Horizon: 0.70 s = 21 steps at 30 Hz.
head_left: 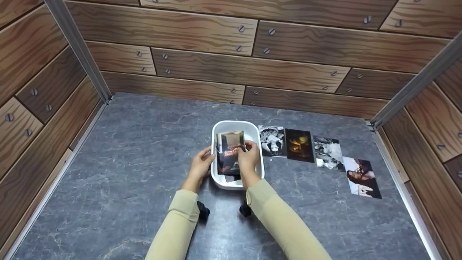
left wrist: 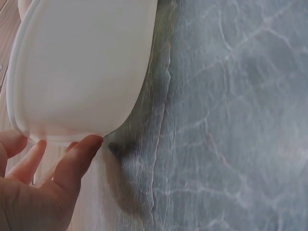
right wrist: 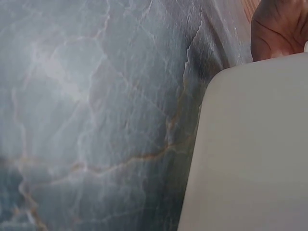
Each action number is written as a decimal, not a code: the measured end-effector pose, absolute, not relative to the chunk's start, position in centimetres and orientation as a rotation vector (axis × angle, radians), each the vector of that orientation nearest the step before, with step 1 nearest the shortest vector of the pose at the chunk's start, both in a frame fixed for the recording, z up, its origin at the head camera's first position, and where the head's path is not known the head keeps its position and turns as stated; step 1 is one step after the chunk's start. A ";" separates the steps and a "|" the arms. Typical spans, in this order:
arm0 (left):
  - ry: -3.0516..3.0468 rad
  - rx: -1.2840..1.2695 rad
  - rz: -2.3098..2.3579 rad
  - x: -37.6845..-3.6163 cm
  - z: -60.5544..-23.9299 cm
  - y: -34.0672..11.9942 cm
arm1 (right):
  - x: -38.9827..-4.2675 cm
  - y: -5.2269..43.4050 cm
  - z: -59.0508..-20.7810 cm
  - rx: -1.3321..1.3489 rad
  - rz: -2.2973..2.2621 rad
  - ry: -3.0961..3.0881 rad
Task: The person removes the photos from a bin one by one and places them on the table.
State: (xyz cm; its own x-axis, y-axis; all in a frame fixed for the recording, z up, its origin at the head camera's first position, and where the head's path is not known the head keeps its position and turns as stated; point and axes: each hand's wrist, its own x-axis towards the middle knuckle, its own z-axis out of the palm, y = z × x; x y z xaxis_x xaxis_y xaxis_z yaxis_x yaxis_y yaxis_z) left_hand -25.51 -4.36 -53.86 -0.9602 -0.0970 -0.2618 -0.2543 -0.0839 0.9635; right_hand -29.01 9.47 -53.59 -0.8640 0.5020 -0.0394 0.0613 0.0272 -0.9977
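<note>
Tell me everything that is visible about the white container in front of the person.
The white container is a small rectangular tub with rounded corners and a thin rim, and it looks like smooth plastic. It stands upright on the grey marbled table, left of a row of four photographs. The left hand touches its left wall with the fingertips. The right hand is over it and pinches a stack of photographs, which stands partly inside. More prints seem to lie at the bottom.

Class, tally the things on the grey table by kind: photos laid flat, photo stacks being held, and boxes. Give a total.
Photos laid flat in a row: 4
Held photo stack: 1
White box: 1
Total: 6
</note>
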 end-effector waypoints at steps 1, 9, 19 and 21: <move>2.054 -0.393 2.199 -25.5 -53.9 -4.4 | -29.0 9.5 -53.6 -0.575 1.892 -1.995; 2.029 -0.365 2.223 -25.5 -53.9 -4.2 | -28.8 10.0 -52.5 -0.599 2.024 -1.883; 2.042 -0.389 2.227 -25.6 -53.8 -4.2 | -35.3 18.9 -57.4 -0.305 2.276 -1.398; 2.040 -0.401 2.218 -25.7 -53.7 -4.1 | -35.3 20.4 -56.6 -0.376 2.259 -1.394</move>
State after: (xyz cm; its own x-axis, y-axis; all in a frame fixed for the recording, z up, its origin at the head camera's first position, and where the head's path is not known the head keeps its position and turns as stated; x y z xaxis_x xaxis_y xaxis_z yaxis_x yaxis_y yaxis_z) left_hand -25.70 -4.14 -53.75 -0.9602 -0.1026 -0.2600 -0.2505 -0.0968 0.9633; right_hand -35.34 20.37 -56.56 -0.8587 0.5125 0.0071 -0.2362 -0.3834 -0.8929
